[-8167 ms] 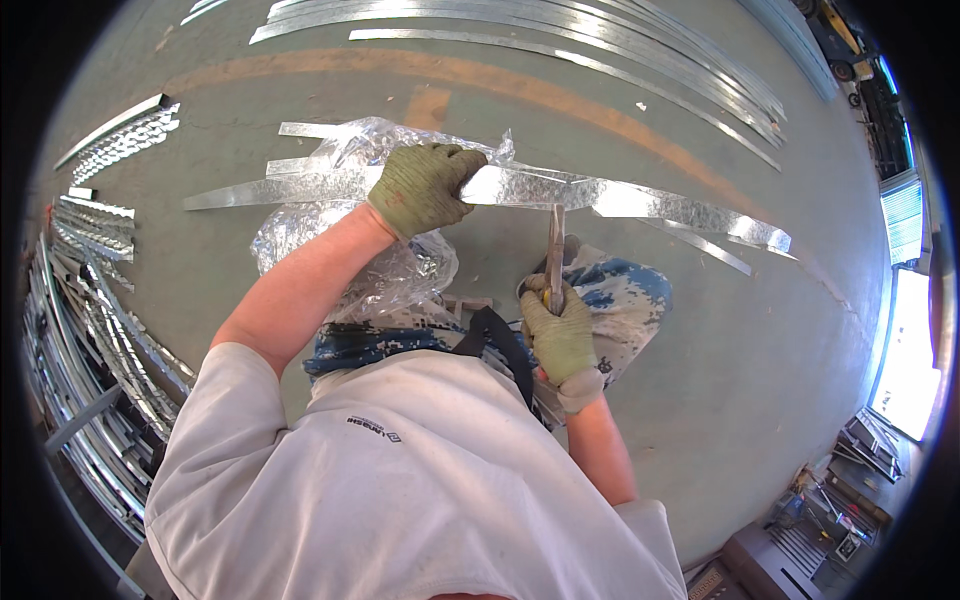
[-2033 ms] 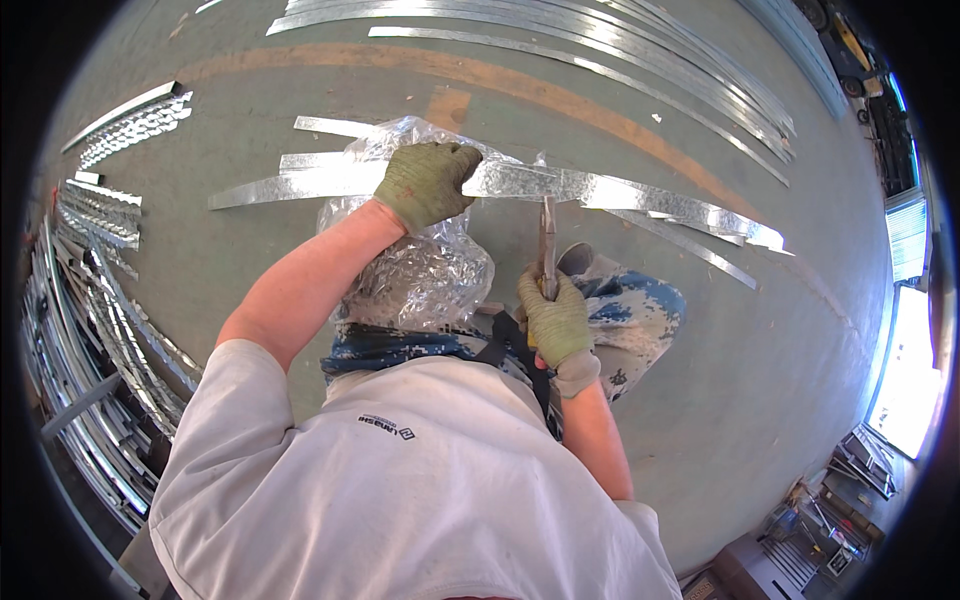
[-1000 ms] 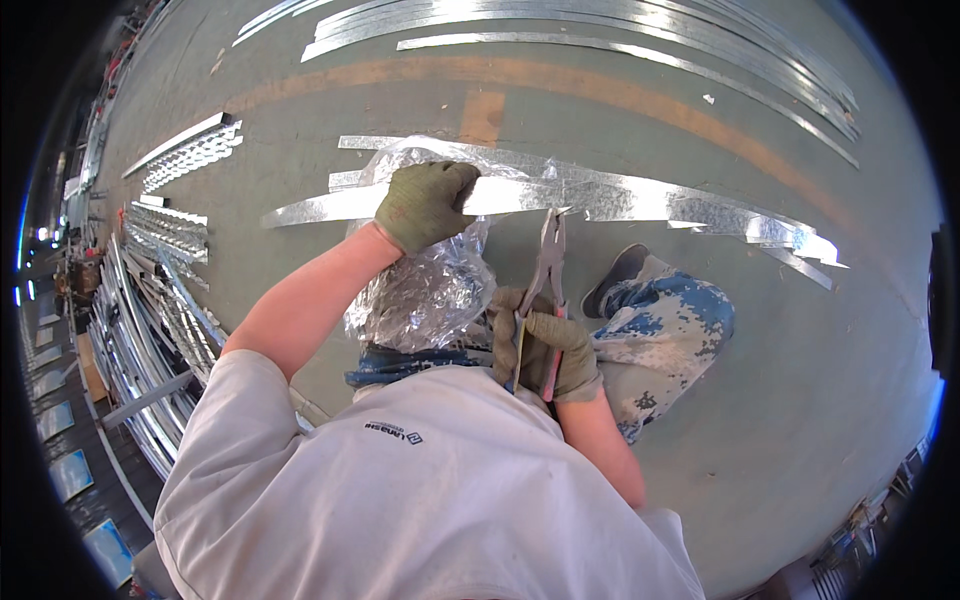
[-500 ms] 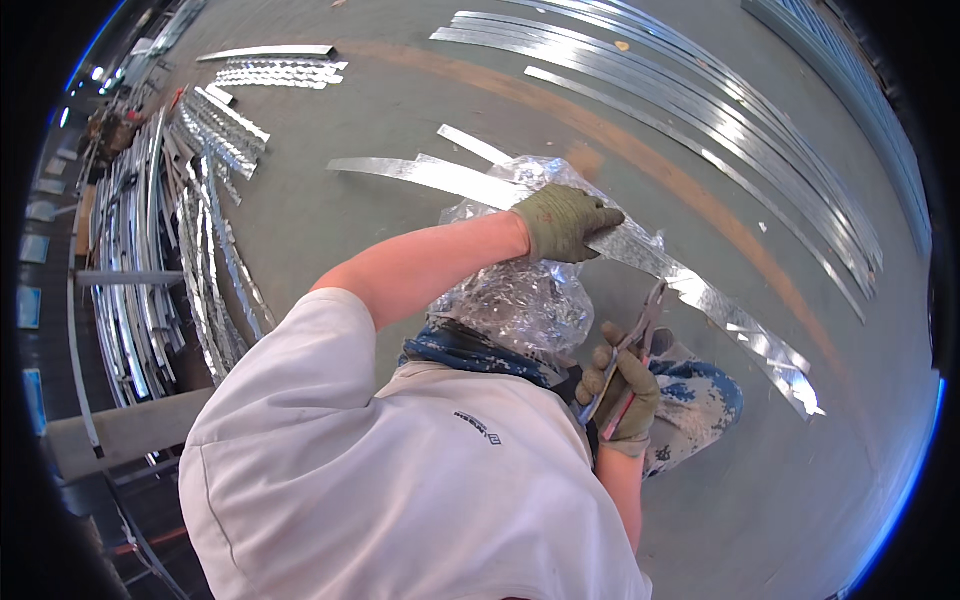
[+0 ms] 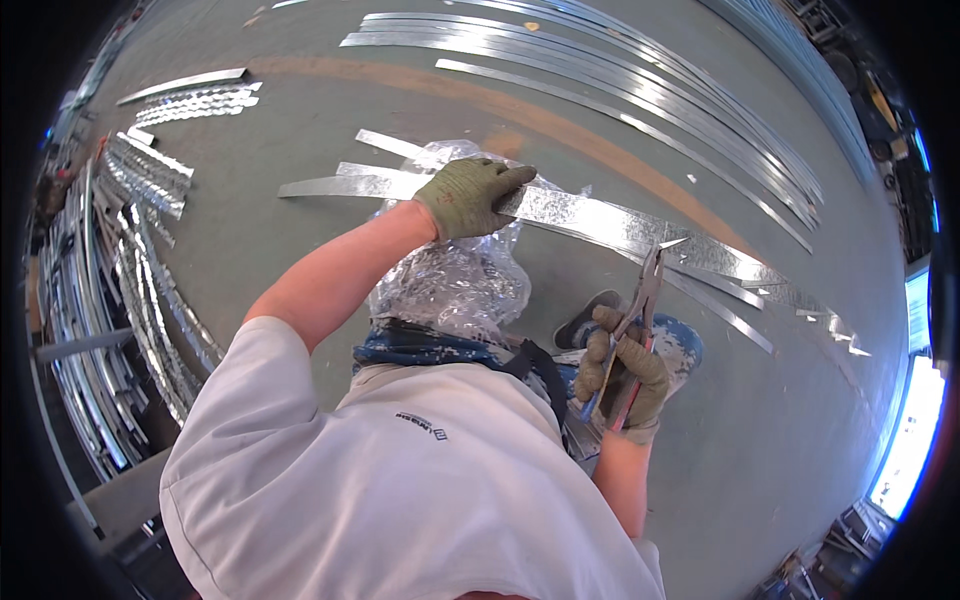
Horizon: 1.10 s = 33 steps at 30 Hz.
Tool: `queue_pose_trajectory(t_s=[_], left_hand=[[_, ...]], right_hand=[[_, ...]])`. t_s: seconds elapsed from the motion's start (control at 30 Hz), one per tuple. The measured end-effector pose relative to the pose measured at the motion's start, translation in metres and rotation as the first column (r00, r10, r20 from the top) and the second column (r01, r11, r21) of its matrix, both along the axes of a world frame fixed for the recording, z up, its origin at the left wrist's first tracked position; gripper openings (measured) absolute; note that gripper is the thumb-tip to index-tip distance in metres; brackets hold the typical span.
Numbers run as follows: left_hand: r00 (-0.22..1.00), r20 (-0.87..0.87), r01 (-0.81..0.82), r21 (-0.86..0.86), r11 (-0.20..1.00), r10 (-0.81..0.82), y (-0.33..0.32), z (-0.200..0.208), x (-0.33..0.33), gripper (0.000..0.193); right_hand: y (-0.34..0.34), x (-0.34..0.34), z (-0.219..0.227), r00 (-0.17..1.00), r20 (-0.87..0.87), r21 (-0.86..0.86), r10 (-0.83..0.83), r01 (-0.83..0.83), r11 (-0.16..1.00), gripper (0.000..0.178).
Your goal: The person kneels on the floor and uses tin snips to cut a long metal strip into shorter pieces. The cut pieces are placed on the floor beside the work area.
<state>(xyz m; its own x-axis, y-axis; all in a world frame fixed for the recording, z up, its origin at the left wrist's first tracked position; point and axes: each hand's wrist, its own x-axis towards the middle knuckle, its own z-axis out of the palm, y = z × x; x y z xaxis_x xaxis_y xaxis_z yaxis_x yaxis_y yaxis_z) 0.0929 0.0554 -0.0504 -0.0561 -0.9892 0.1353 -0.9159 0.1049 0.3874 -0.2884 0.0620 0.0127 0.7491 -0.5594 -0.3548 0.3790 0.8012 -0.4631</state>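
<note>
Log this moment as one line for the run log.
left hand: pressing metal strip | right hand: gripping snips at strip edge | plastic wrap over knee

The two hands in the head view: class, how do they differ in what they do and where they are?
The left hand presses flat on the long metal strip, arm stretched forward; the right hand grips tin snips, held near the body with the blades at the strip's near edge. Both wear green work gloves.
</note>
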Motion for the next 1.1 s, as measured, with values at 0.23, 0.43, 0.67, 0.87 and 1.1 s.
queue_pose_trajectory(t_s=[0.23,0.43,0.67,0.87,1.1], left_hand=[[0.998,-0.051,-0.024,0.112,0.993,0.030,-0.020,-0.001,-0.016,0.051],[0.998,0.023,-0.066,0.185,0.981,0.063,-0.021,-0.010,-0.017,0.027],[0.991,0.106,-0.103,0.203,0.974,0.082,-0.029,-0.021,-0.021,0.020],[0.980,0.185,-0.118,0.227,0.967,0.077,-0.030,-0.023,-0.024,0.027],[0.979,0.195,-0.101,0.239,0.966,0.055,-0.029,-0.024,-0.024,0.035]], right_hand=[[-0.015,-0.016,-0.011,1.000,-0.021,0.011,0.021,-0.021,1.000,0.057],[-0.002,-0.010,-0.035,0.969,-0.244,0.095,0.028,-0.005,0.996,0.055],[0.001,0.006,-0.063,0.804,-0.584,-0.047,0.110,-0.169,0.985,0.054],[-0.012,0.035,-0.076,0.514,-0.855,-0.222,0.065,-0.476,0.851,0.042],[-0.014,0.048,-0.084,0.398,-0.914,-0.176,0.073,-0.553,0.814,0.038]])
